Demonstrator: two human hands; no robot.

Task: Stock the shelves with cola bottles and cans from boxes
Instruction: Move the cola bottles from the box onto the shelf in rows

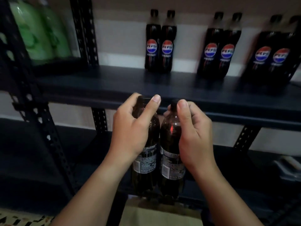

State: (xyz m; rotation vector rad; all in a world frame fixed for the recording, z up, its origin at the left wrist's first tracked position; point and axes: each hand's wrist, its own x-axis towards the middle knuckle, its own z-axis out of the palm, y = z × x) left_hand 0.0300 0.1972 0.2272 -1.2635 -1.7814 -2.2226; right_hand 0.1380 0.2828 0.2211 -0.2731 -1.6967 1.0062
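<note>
With your left hand (130, 128) gripping one Pepsi bottle (145, 162) and your right hand (193, 132) the other (171, 160) by the necks, lift both clear of the shelf's front edge (97, 97) and stand them upright, labels forward.
</note>
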